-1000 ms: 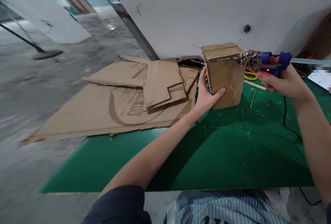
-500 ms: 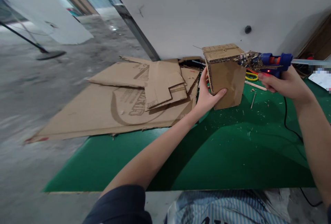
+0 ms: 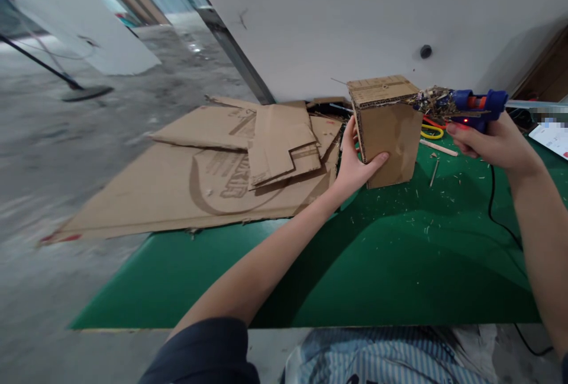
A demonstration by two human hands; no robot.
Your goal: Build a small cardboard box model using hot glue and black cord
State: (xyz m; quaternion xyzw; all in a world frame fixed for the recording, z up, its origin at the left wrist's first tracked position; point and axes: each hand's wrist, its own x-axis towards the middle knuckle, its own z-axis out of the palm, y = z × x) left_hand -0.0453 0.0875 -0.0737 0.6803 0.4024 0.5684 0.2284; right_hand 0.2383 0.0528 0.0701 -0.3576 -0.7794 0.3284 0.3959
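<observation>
A small upright cardboard box (image 3: pixel 387 129) stands on the green table (image 3: pixel 355 265). My left hand (image 3: pixel 357 159) grips its left lower corner, thumb on the front face and fingers behind. My right hand (image 3: pixel 490 141) is closed round a blue and orange glue gun (image 3: pixel 470 106) with a red light lit. Its nozzle, caked with glue and scraps, touches the box's upper right edge.
Flat cardboard sheets (image 3: pixel 213 171) lie stacked at the table's left, overhanging its edge. Yellow-handled scissors (image 3: pixel 430 131), a thin stick (image 3: pixel 437 147) and scraps lie behind the box. A black cord (image 3: pixel 492 194) runs from the gun. A white wall stands behind.
The glue gun and my right hand have shifted slightly to the right along the box's top edge. My left hand and the box stay put.
</observation>
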